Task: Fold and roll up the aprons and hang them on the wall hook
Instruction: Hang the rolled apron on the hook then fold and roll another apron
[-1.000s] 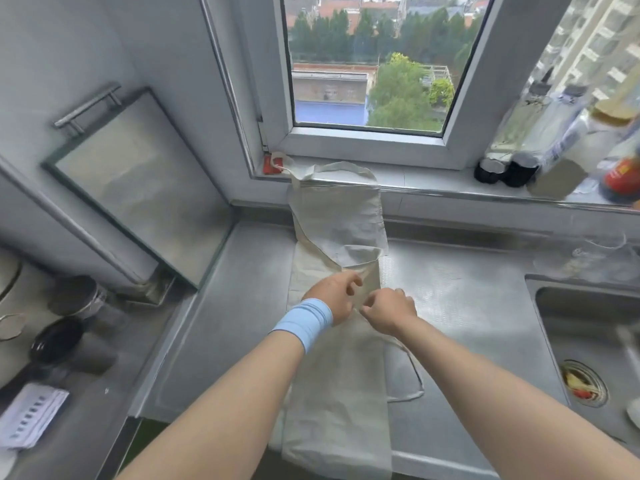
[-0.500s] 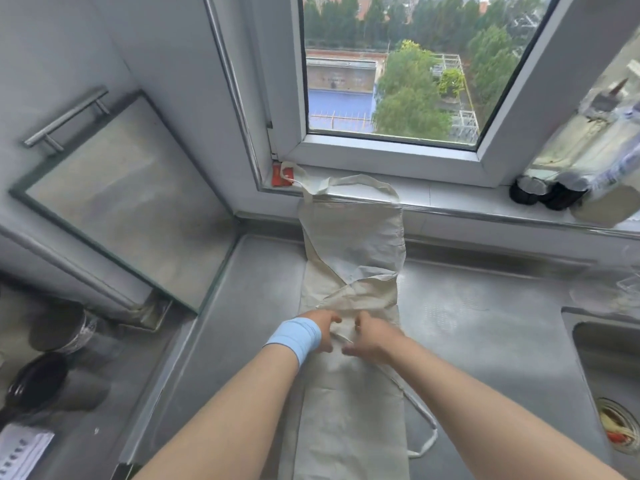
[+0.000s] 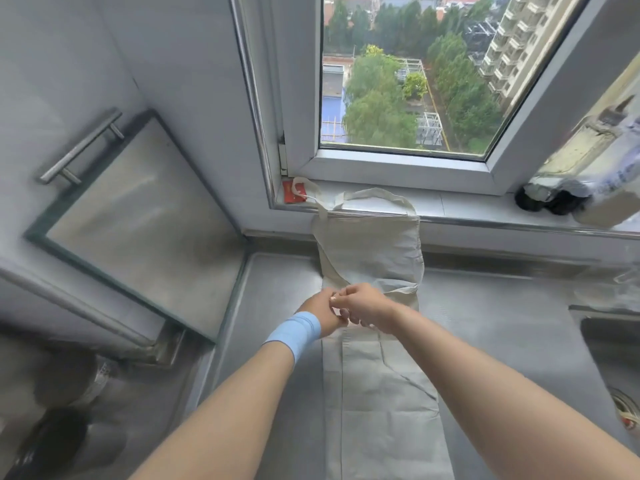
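A cream apron [image 3: 374,393] lies folded into a long narrow strip on the steel counter [image 3: 502,341], its top end with the neck loop [image 3: 375,194] draped up onto the window sill. My left hand [image 3: 323,311], with a blue wristband, and my right hand [image 3: 367,306] meet over the middle of the strip. Both have curled fingers and pinch the apron's thin tie strap between them. No wall hook is in view.
A sink [image 3: 613,358] lies at the right edge. Bottles [image 3: 588,174] stand on the sill at right, and a red packet [image 3: 293,196] sits at the sill's left end. A steel panel with a bar handle [image 3: 81,147] leans at left, dark pots [image 3: 62,441] below it.
Both hands have moved up the strip toward the window and drawn close together on the strap. The strap loop that lay on the counter at right has been gathered up. The camera has tilted upward.
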Action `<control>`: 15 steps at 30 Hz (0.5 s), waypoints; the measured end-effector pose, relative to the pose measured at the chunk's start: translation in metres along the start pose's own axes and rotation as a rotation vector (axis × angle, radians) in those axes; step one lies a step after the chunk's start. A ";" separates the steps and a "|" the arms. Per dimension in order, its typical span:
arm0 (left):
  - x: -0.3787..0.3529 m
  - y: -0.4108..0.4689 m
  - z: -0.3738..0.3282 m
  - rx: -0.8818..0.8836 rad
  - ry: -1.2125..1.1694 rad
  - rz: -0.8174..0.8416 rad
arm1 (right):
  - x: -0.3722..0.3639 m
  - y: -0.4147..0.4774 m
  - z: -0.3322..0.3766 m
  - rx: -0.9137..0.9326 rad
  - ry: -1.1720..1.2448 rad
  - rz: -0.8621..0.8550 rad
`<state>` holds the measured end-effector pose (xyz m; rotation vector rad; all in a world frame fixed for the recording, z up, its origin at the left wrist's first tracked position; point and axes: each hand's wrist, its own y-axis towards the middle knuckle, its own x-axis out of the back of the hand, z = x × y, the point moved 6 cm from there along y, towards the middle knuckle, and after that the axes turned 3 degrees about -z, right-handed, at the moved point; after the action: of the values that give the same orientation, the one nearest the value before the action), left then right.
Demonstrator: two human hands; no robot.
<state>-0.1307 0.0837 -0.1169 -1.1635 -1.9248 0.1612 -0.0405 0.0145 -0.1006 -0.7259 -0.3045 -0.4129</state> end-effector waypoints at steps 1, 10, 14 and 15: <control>0.017 0.001 0.003 0.048 -0.042 -0.063 | 0.000 0.001 0.009 0.011 0.002 0.012; 0.101 0.003 0.060 0.556 -0.781 -0.284 | 0.004 0.015 0.034 0.045 -0.394 -0.225; 0.129 0.012 0.064 0.557 -0.428 -0.424 | -0.002 0.017 0.045 0.090 -0.294 -0.234; 0.133 0.013 0.059 0.532 -0.263 -0.460 | 0.000 0.015 0.043 0.088 -0.287 -0.245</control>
<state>-0.1909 0.2117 -0.0798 -0.3504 -2.1415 0.5572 -0.0388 0.0550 -0.0785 -0.6639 -0.6831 -0.5244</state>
